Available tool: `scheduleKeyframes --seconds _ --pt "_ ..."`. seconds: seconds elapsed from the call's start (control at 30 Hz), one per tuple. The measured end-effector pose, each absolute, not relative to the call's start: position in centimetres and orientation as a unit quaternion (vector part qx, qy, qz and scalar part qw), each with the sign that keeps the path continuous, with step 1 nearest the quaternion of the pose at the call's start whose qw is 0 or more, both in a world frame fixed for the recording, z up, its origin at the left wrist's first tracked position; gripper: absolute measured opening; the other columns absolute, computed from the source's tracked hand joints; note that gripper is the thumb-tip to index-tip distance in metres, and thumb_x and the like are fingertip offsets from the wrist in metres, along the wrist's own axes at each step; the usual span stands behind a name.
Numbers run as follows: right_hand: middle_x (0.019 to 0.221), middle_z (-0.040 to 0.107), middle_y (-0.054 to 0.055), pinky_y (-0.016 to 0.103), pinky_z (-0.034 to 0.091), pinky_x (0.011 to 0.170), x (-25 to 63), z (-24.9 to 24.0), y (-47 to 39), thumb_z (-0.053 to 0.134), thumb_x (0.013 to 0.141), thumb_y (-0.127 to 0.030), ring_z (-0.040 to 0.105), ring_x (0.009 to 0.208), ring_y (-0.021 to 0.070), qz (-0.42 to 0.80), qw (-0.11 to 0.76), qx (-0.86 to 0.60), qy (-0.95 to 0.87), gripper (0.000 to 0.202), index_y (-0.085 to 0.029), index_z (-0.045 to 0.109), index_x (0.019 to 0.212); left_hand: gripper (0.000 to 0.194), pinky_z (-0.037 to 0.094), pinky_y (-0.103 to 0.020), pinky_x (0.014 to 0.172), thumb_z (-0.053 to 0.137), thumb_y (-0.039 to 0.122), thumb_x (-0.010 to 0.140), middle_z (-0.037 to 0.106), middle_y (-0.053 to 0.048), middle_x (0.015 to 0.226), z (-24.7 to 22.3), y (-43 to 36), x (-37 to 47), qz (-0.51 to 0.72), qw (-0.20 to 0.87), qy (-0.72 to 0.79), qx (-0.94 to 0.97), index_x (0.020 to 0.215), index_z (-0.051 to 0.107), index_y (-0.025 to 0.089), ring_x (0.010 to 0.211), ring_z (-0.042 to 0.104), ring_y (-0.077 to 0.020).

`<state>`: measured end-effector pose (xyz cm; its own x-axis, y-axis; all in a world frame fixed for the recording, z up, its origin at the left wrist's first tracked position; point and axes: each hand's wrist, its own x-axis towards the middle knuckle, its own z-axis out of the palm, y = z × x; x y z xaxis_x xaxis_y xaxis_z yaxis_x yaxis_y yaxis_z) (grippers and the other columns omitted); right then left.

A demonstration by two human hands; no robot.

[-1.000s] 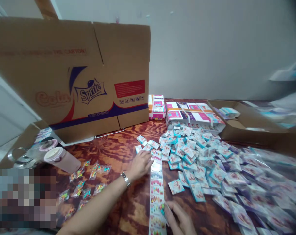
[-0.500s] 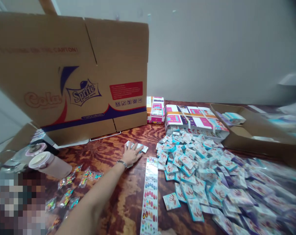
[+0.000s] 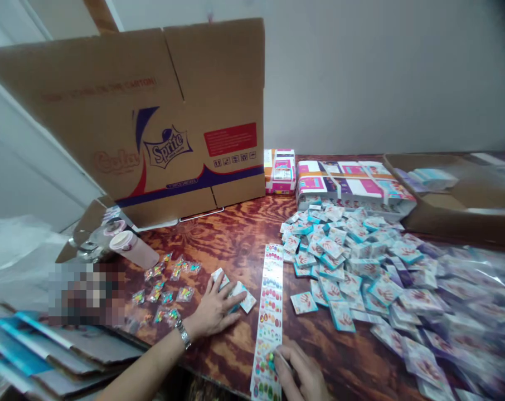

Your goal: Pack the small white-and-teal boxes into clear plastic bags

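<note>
My left hand (image 3: 217, 306), with a metal watch at the wrist, lies with spread fingers on a few small white-and-blue boxes (image 3: 244, 298) on the table. At the front, the thumb and fingers of my right hand (image 3: 300, 376) are closed on a small packet with green and yellow pieces (image 3: 271, 359), partly hidden by the fingers. Under it runs a long strip (image 3: 271, 289) printed with rows of coloured egg pictures. To the left of my left hand are several clear packets of colourful pieces (image 3: 184, 293).
A large pile of small hand-print boxes (image 3: 344, 267) covers the right side. Strapped cartons (image 3: 353, 181) and an open cardboard box (image 3: 445, 223) stand behind it. A tall carton (image 3: 202, 111) rises at the back left. A pinkish cup (image 3: 135, 250) lies tilted; flattened cardboard (image 3: 68, 348) sits front left.
My left hand has drawn the small boxes nearer along the strip. My right hand has come further into view with the packet over the strip's near end. The view has shifted too.
</note>
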<state>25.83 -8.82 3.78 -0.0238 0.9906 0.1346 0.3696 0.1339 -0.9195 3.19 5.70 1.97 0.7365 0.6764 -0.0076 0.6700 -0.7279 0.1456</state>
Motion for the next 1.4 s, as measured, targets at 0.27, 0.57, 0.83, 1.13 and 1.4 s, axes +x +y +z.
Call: scheduleKeyframes --seconds 0.27,0.57,0.83,1.13,1.4 --pt "0.081 0.056 0.002 0.023 0.042 0.068 25.1 4.2 -9.3 0.036 0.093 -0.027 0.055 0.076 0.0151 0.350 0.424 -0.533 -0.643 0.018 -0.022 0.052 0.088 0.052 0.042 -0.042 0.077 0.044 0.044 0.087 0.054 -0.011 0.099 3.7 1.5 7.1 0.038 -0.012 0.458 0.888 0.133 0.037 0.022 0.091 0.048 -0.0275" --pt "0.082 0.055 0.002 0.024 0.041 0.069 25.4 5.3 -9.9 0.036 0.093 -0.027 0.055 0.077 0.0157 0.319 0.418 -0.539 -0.657 0.016 -0.022 0.051 0.089 0.046 0.035 -0.046 0.087 0.044 0.017 0.085 0.051 -0.010 0.108 3.7 2.7 6.9 -0.010 -0.036 0.372 0.928 0.130 0.038 0.027 0.099 0.046 -0.0268" --pt "0.078 0.058 0.001 0.025 0.041 0.064 24.9 5.5 -10.7 0.033 0.094 -0.031 0.057 0.071 0.0161 0.313 0.406 -0.576 -0.637 0.019 -0.021 0.049 0.090 0.053 0.035 -0.046 0.091 0.050 0.039 0.083 0.036 -0.017 0.132 2.8 2.0 7.0 0.078 -0.029 0.441 0.894 0.130 0.038 0.017 0.113 0.038 -0.0309" --pt "0.088 0.060 0.004 0.025 0.042 0.070 24.8 7.3 -11.8 0.036 0.092 -0.029 0.058 0.081 0.0175 0.297 0.405 -0.570 -0.651 0.018 -0.020 0.050 0.099 0.039 0.034 -0.046 0.085 0.048 0.035 0.086 0.049 -0.015 0.115 1.9 2.3 7.5 0.053 -0.087 0.463 0.881 0.120 0.049 0.017 0.102 0.042 -0.0298" --pt "0.083 0.060 0.004 0.026 0.043 0.068 25.4 7.5 -12.8 0.034 0.093 -0.031 0.058 0.076 0.0176 0.303 0.412 -0.571 -0.642 0.023 -0.020 0.051 0.103 0.042 0.033 -0.041 0.085 0.042 0.019 0.087 0.046 -0.010 0.116 1.8 0.9 6.3 0.033 -0.084 0.438 0.894 0.127 0.042 0.033 0.103 0.041 -0.0266"
